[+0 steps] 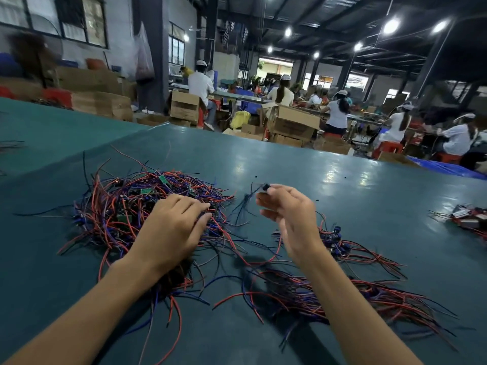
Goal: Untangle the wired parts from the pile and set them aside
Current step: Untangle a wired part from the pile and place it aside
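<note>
A tangled pile of red, blue and black wired parts (123, 206) with small green boards lies on the green table (342, 185), left of centre. My left hand (174, 225) rests palm down on the pile's right side, fingers spread over the wires. My right hand (290, 214) is raised just right of the pile and pinches a small dark wired part (259, 189) at its fingertips, blurred, with thin wires trailing down to the left. A set-aside bundle of wired parts (342, 288) lies under and right of my right forearm.
Another small heap of parts (466, 217) sits at the table's right edge. Stray wires lie at the far left. Beyond the table's far edge stand cardboard boxes (290, 122), red stools and several seated people at other benches.
</note>
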